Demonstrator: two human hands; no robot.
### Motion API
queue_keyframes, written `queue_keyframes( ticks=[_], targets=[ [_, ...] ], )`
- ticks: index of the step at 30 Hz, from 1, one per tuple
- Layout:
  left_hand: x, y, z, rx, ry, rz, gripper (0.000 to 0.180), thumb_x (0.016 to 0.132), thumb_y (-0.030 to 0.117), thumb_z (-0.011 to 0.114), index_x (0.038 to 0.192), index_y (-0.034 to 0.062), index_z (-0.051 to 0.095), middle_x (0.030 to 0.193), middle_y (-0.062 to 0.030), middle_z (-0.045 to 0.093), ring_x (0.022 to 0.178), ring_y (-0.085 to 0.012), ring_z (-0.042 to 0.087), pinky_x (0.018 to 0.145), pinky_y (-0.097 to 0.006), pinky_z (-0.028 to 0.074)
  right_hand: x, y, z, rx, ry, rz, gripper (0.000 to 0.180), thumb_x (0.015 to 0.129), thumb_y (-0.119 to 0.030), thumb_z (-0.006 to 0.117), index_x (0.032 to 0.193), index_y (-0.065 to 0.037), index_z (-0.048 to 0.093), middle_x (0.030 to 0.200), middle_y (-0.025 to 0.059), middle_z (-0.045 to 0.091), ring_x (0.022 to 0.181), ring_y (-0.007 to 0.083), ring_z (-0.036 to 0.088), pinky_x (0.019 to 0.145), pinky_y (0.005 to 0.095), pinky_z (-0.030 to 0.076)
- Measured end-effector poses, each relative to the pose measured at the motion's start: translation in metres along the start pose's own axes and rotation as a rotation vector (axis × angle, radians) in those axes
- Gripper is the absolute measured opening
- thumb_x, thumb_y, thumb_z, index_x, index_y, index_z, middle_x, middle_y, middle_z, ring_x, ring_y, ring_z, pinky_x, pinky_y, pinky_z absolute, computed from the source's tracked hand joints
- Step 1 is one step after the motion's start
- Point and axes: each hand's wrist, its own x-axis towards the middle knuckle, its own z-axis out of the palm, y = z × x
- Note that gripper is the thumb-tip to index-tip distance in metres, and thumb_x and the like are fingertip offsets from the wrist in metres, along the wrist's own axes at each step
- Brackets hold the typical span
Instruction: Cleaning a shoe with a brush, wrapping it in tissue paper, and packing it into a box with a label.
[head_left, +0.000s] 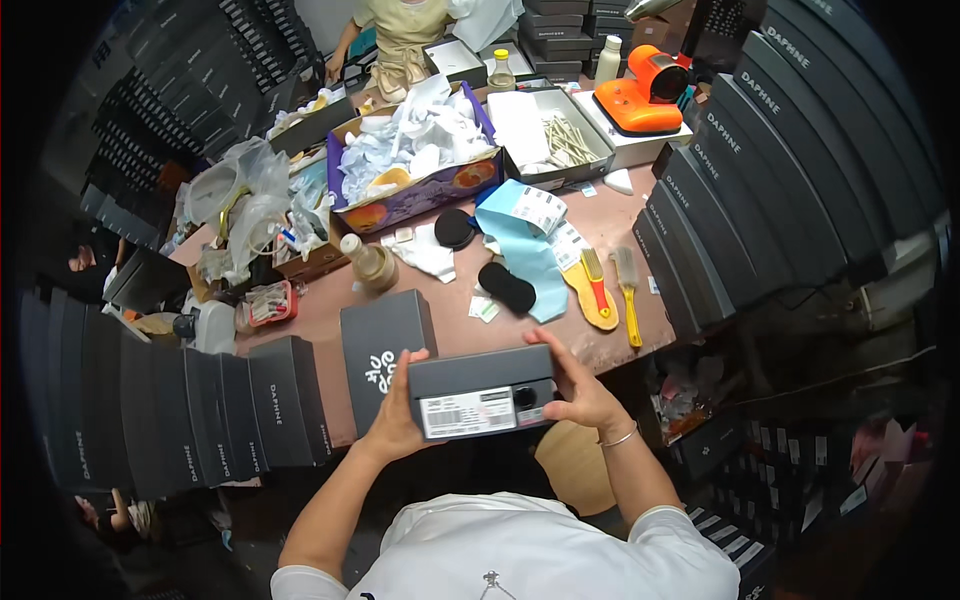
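Note:
A dark grey shoe box point(480, 372) with a white barcode label on its end is held up between my two hands at the table's front edge. My left hand point(397, 415) is wrapped round its left side. On the box's right side, my right hand point(582, 393) grips with the thumb near the label end and the fingers along the far corner. The lid looks closed, and what is inside is hidden. Just behind and left of it, another dark grey shoe box point(385, 335) with white lettering lies on the pinkish table point(440, 290).
Stacks of dark shoe boxes point(770, 170) rise at the right and left. Behind are a purple carton point(415, 205) of crumpled paper, an orange tape dispenser point(645, 95) and a glass bottle point(368, 265). Two brushes point(628, 300) and black pads point(507, 288) lie nearer. Another person point(410, 35) is opposite.

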Motion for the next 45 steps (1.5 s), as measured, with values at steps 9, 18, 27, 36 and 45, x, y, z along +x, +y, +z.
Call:
queue_keyframes(
  ticks=[9, 18, 27, 36, 45],
  targets=[
    [0.054, -0.003, -0.063, -0.091, -0.444, -0.32, 0.135, 0.056, 0.036, 0.092, 0.151, 0.0071, 0.0, 0.149, -0.0263, 0.027, 0.139, -0.0395, 0.029, 0.114, -0.045, 0.024, 0.228, 0.076, -0.216, -0.781, 0.625, -0.011, 0.036, 0.083, -0.027, 0.069, 0.103, 0.002, 0.064, 0.095, 0.0195, 0.068, 0.088, 0.0311, 0.066, 0.078, 0.0374, 0.05],
    [0.206, -0.101, -0.028, -1.056, -0.382, -0.812, 0.061, 0.1, 0.047, 0.041, 0.131, -0.0046, 0.049, 0.123, -0.0165, 0.059, 0.117, -0.0239, 0.055, 0.105, -0.037, 0.039, 0.283, 0.101, -0.223, -0.682, 0.313, 0.238, 0.039, 0.077, -0.009, 0.073, 0.113, -0.001, 0.059, 0.087, 0.0095, 0.066, 0.082, 0.0186, 0.063, 0.074, 0.0295, 0.05],
    [0.289, -0.155, 0.086, -1.587, 0.197, -0.868, 0.042, 0.097, 0.033, 0.055, 0.122, 0.0002, 0.051, 0.122, -0.0146, 0.057, 0.116, -0.0258, 0.056, 0.099, -0.043, 0.046, 0.239, 0.042, -0.148, -0.53, 0.328, -0.007, 0.033, 0.085, -0.005, 0.067, 0.116, -0.001, 0.058, 0.094, 0.0072, 0.064, 0.083, 0.0183, 0.062, 0.076, 0.0283, 0.05],
    [0.293, -0.146, 0.066, -1.576, 0.204, -0.914, 0.028, 0.097, 0.021, 0.054, 0.117, 0.0009, 0.053, 0.114, -0.0114, 0.063, 0.105, -0.0226, 0.063, 0.094, -0.04, 0.049, 0.255, 0.013, -0.15, -0.992, 0.093, -0.124, 0.024, 0.078, -0.005, 0.072, 0.1, -0.003, 0.064, 0.089, 0.0116, 0.057, 0.084, 0.0302, 0.058, 0.072, 0.036, 0.048],
    [0.286, -0.144, 0.07, -1.57, 0.321, -0.886, 0.025, 0.098, 0.02, 0.053, 0.114, 0.0023, 0.058, 0.11, -0.0104, 0.065, 0.101, -0.022, 0.064, 0.088, -0.038, 0.052, 0.253, 0.019, -0.143, -1.222, 0.141, -0.29, 0.02, 0.075, -0.007, 0.072, 0.095, -0.007, 0.066, 0.089, 0.0069, 0.058, 0.087, 0.0251, 0.056, 0.077, 0.0362, 0.043]
  ],
)
